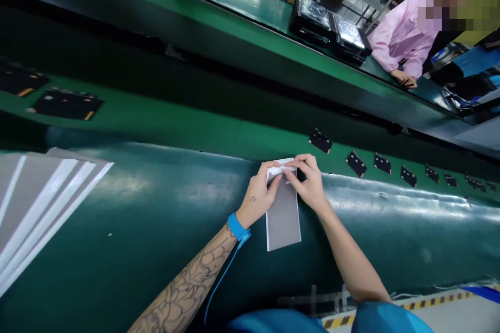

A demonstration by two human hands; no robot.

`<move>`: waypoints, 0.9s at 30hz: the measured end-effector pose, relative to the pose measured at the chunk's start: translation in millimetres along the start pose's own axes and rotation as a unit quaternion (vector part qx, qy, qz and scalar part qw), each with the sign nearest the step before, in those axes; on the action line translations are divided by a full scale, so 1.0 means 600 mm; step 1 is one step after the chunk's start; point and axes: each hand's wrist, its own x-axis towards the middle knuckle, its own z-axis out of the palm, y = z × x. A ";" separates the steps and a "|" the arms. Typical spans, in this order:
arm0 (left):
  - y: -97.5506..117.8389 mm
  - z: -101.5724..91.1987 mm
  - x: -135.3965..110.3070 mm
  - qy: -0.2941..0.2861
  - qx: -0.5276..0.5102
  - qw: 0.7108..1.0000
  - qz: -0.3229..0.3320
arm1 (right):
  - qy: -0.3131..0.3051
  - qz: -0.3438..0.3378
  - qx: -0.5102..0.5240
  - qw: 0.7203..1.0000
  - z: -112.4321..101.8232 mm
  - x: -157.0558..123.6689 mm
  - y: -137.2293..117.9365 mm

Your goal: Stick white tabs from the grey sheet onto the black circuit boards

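A grey rectangular sheet [283, 218] with a white edge lies on the dark green bench top [156, 218] in front of me. My left hand [260, 195] pinches its upper left corner, fingers closed on the white strip at the top. My right hand [308, 179] pinches the same top edge from the right, fingertips meeting the left ones. A blue wrist strap [237, 227] with a coiled cord sits on my left wrist.
A stack of grey and white sheets [42, 203] lies at the left. Several small black boards [355, 163] ride the green conveyor belt [195, 125] beyond, larger ones [66, 104] at far left. Across the line a person in a pink sleeve [398, 36] works near black trays [328, 26].
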 end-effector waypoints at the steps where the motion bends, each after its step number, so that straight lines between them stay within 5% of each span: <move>1: 0.000 0.000 0.001 0.003 -0.011 1.000 -0.001 | 0.000 -0.008 -0.002 1.000 0.012 -0.005 -0.011; 10: -0.008 0.005 0.003 -0.004 -0.045 0.999 0.011 | 0.015 -0.038 -0.047 0.998 0.043 -0.012 -0.039; 16: -0.019 0.007 0.000 -0.006 -0.036 0.999 0.033 | -0.034 -0.022 -0.067 0.997 0.040 -0.005 -0.046; 27: -0.014 0.004 -0.001 -0.001 0.000 0.999 0.041 | -0.073 0.030 0.037 0.996 0.023 -0.007 -0.059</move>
